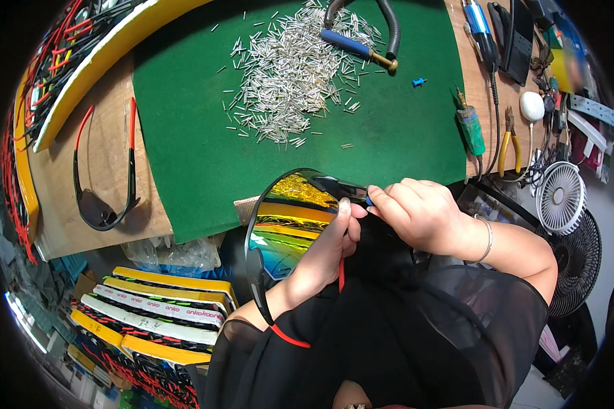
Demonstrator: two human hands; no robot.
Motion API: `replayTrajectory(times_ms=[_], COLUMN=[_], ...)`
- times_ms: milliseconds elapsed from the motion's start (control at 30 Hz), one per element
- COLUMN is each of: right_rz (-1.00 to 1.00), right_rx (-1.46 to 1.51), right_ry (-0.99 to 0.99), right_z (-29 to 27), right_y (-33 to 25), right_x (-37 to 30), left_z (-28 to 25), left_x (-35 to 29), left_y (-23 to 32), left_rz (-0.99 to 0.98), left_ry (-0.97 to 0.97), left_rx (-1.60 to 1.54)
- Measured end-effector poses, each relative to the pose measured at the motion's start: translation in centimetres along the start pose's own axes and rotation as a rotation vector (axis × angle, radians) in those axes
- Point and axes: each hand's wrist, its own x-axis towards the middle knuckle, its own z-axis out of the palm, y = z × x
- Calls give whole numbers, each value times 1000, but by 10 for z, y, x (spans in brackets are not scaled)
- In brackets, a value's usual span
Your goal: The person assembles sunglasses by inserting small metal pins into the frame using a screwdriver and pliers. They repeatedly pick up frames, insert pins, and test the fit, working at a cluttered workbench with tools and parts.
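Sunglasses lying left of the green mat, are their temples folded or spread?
Spread: on these sunglasses, both red-tipped temples reach away from the lens, well apart, and neither lies folded across it.

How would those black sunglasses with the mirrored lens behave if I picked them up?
The black sunglasses are probably light, given their slender temples. The glossy mirrored lens might feel slippery; its broad exposed surface could scratch.
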Motion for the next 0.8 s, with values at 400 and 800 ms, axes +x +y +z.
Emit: replayTrajectory(times_ms=[400, 800], right_rz=[479, 123], right_rx=[463, 152], right_ry=[-237, -32], right_z=[-11, 0], right_y=[0, 4], right_x=[9, 0], left_z=[0, 0], left_x=[-1, -1], left_y=[2, 1], left_rz=[37, 28], left_ry=[-57, -29], left_rx=[-53, -20])
